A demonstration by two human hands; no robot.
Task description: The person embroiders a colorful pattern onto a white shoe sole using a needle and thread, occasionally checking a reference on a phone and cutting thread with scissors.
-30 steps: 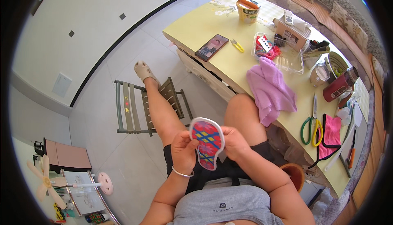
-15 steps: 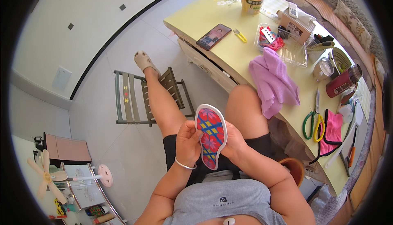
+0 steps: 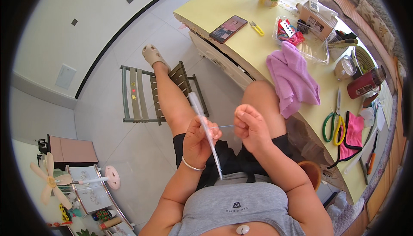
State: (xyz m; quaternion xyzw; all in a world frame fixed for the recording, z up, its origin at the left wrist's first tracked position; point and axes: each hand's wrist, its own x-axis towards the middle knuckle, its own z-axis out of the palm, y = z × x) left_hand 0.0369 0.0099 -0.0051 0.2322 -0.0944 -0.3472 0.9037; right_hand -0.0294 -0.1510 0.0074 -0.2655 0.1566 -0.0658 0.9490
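Observation:
My left hand [image 3: 197,143] is closed round an insole [image 3: 197,105] above my lap. The insole is turned edge-on, so its patterned face is hidden and only a thin pale strip shows. A light blue thread [image 3: 226,126] stretches taut from the insole toward my right hand [image 3: 253,129]. That hand is raised to the right of the insole, its fingers pinched together at the thread's end. Whether a needle sits between these fingers is too small to tell.
On the yellow-covered table [image 3: 202,12] at right lie a phone [image 3: 228,29], yellow snips [image 3: 257,28], a purple cloth [image 3: 292,79], scissors [image 3: 334,122] and a plastic tray [image 3: 316,52] with coloured thread. My leg rests over a folding chair [image 3: 140,94].
The insole has turned from face-up to edge-on. My right hand has let go of its edge and moved up and right, with the blue thread drawn out between them.

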